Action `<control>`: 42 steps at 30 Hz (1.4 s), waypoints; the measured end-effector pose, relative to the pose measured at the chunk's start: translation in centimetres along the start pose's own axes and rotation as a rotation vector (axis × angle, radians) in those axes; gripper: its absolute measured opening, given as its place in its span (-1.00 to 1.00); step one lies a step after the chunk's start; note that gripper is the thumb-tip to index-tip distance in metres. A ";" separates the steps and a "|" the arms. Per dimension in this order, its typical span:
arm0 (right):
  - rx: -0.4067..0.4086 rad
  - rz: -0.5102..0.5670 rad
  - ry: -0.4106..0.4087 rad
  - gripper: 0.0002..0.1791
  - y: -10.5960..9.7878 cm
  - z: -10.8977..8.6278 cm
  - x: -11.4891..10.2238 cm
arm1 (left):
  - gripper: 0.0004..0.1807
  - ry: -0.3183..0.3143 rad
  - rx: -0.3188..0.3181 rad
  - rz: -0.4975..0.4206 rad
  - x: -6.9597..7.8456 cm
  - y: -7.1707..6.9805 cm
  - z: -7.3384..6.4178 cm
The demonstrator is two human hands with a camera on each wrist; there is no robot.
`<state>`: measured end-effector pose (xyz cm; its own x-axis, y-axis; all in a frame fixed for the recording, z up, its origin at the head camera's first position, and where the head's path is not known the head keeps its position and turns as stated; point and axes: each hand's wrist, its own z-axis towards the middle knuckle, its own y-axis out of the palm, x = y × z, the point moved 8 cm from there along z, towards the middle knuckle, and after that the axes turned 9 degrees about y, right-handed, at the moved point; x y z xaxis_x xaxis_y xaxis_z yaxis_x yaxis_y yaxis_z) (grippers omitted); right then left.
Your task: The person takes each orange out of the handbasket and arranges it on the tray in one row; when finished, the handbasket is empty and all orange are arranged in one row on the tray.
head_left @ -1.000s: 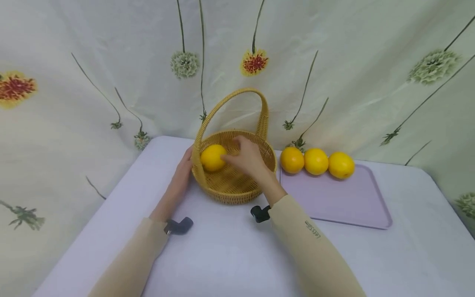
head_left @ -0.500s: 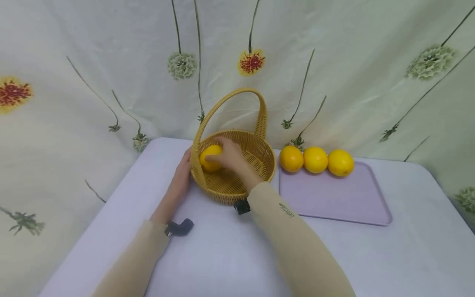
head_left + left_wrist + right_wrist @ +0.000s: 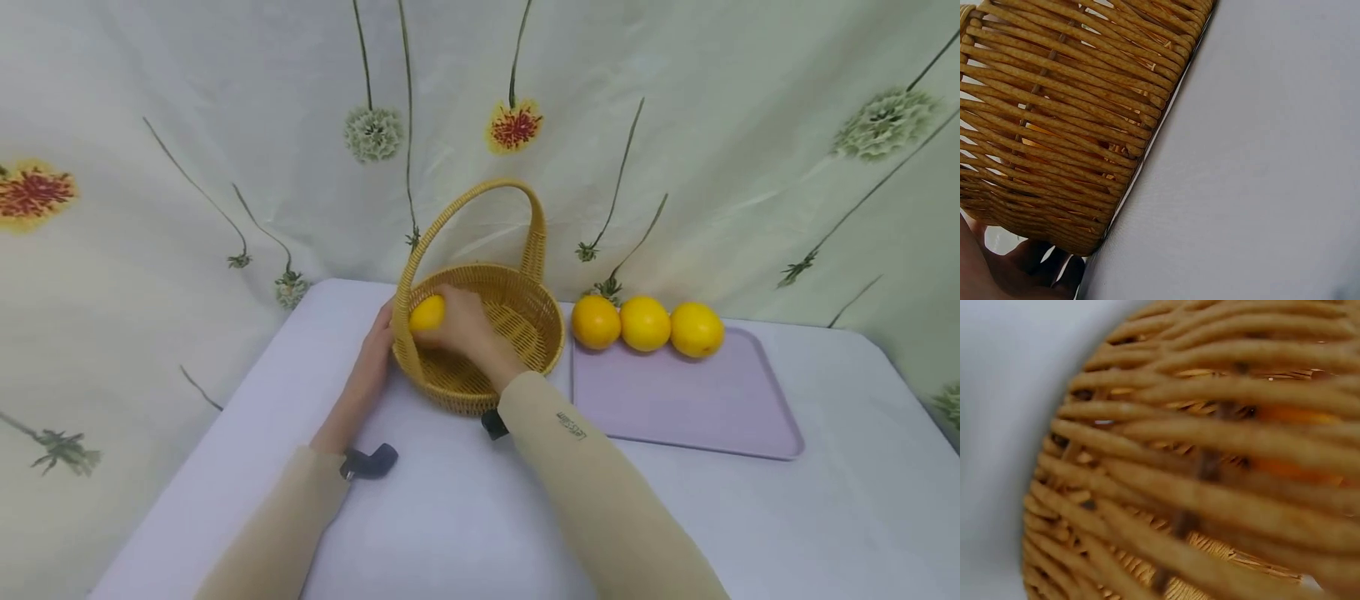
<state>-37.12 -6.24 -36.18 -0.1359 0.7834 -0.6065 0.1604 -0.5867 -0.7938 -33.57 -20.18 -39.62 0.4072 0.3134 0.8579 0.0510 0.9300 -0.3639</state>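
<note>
A round wicker basket (image 3: 468,402) with a tall arched handle stands on the table. Inside it, at the left wall, my right hand (image 3: 465,327) grips a yellow orange (image 3: 427,313), covering much of it. My left hand (image 3: 375,354) rests against the outside of the basket's left wall. In the left wrist view, its fingers (image 3: 1029,256) lie at the woven side, low near the table. Through the weave in the right wrist view, the orange (image 3: 1297,447) shows as a blurred patch; the right hand itself is hidden there.
To the basket's right lies a flat lilac tray (image 3: 682,408), with three oranges (image 3: 645,323) in a row along its back edge. A flower-printed cloth (image 3: 300,167) hangs right behind the white table (image 3: 450,517).
My right hand has moved left across the basket and closed round the orange, now hiding more of it. The left hand has stayed at the basket's side.
</note>
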 end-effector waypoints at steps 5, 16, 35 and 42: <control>0.019 0.002 0.006 -0.06 -0.8 -0.3 0.6 | -0.42 0.008 0.023 0.003 -2.4 0.2 0.5; 0.084 0.157 -0.071 -0.18 -4.8 -4.0 1.6 | -0.43 0.004 0.031 -0.011 -3.4 -0.1 0.6; 0.244 0.216 -0.135 -0.12 -10.7 -11.7 6.9 | -0.40 0.016 0.009 -0.002 0.5 -0.1 -0.6; 0.311 0.241 -0.091 -0.10 -13.1 -13.6 11.2 | -0.40 0.033 -0.010 0.006 1.3 0.1 -0.6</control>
<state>-27.44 13.00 -31.95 -0.2184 0.6023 -0.7678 -0.1036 -0.7966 -0.5955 -32.46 -19.81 -38.73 0.4376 0.3126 0.8431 0.0575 0.9260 -0.3731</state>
